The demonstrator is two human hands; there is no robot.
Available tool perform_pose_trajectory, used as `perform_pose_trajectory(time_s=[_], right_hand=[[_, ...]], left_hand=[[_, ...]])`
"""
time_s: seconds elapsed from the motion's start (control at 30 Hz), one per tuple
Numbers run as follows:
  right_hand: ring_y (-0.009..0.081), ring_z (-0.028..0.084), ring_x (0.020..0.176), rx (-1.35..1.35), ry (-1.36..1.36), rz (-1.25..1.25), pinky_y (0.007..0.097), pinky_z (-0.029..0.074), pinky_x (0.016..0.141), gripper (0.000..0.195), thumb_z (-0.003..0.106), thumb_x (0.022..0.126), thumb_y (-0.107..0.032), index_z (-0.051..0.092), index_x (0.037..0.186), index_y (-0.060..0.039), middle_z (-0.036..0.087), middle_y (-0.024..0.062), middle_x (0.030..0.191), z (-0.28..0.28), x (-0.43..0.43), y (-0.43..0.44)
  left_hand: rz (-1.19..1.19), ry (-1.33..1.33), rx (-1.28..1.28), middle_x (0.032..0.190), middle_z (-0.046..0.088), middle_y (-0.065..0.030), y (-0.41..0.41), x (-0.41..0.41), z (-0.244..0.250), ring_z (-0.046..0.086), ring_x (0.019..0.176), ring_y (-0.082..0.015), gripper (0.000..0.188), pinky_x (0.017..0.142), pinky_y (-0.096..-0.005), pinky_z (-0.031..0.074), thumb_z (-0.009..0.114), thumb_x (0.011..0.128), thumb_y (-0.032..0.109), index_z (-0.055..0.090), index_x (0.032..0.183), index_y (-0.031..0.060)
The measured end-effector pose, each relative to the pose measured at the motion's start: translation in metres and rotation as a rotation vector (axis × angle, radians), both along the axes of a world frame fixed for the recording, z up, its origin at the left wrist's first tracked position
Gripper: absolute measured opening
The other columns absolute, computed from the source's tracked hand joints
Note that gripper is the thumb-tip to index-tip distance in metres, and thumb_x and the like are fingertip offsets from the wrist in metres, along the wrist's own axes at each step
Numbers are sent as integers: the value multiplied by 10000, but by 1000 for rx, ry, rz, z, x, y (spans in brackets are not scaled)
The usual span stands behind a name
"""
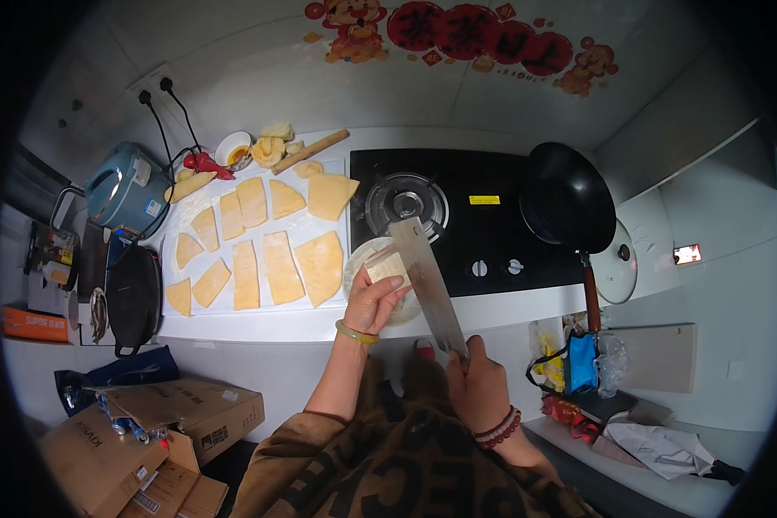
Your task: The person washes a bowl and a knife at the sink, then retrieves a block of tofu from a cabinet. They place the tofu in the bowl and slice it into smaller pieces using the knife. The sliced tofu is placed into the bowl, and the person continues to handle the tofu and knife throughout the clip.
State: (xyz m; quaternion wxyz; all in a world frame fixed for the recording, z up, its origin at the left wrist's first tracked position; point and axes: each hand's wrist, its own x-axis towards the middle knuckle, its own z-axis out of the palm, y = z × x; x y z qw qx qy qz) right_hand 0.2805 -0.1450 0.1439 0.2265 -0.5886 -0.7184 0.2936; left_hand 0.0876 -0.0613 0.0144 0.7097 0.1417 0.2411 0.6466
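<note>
My right hand (478,387) grips the handle of a broad metal cleaver (428,285), whose blade slants up and left over the front left of the gas stove. Close against the blade, my left hand (374,301) holds a pale flat piece (386,268), possibly a scraper or dough; I cannot tell which. Both are above a round bowl or plate (356,254) that is partly hidden by my hand and the blade. Left of it, several flat pieces of yellow dough (285,267) lie apart on a floured white board (217,188).
A rolling pin (311,152), a small white bowl (234,150) and an electric cooker (128,190) stand behind and left of the dough. The black gas stove (485,226) bears a wok (573,197) at right. Cardboard boxes (220,421) are low at left.
</note>
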Motion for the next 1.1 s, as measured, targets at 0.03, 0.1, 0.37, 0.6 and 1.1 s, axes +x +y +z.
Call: perform_pose_trajectory(time_s=[0.03, 0.1, 0.37, 0.6, 1.1], right_hand=[[433, 624, 575, -11, 1, -10, 487, 493, 495, 178, 592, 944, -113, 459, 900, -4, 594, 202, 590, -1, -1, 0], [435, 623, 573, -33, 2, -33, 494, 493, 494, 179, 593, 943, -117, 460, 903, -5, 591, 203, 587, -2, -3, -1], [422, 626, 562, 28, -45, -42, 497, 498, 495, 163, 602, 926, -100, 470, 917, -6, 602, 200, 585, -6, -10, -6], [426, 637, 584, -17, -77, -53, 506, 508, 510, 173, 592, 935, -126, 467, 950, -8, 622, 213, 634, -24, -17, -12], [156, 510, 436, -1037, 817, -19, 279, 395, 400, 178, 578, 975, -154, 515, 1032, 2, 534, 60, 605, -25, 13, 11]], left_hand=[[0, 16, 14, 1365, 552, -218, 1, -1, -1, 552, 1271, -364, 621, 1044, -469, 500, 602, 846, -48, 416, 1436, 1], [2, 24, 24, 1365, 549, -227, 0, -1, 1, 547, 1277, -373, 623, 1048, -479, 495, 599, 839, -53, 414, 1433, -8], [-6, 24, 37, 1410, 500, -258, 1, -1, 1, 491, 1324, -429, 687, 1106, -560, 424, 580, 799, -80, 367, 1451, -38], [-36, 32, 84, 1442, 472, -271, -7, -1, 20, 458, 1350, -445, 702, 1140, -591, 363, 582, 790, -58, 358, 1455, -39], [-21, -574, 239, 1431, 538, -141, -45, -41, -38, 488, 1333, -360, 827, 1123, -584, 347, 622, 740, 507, 484, 1436, 83]])
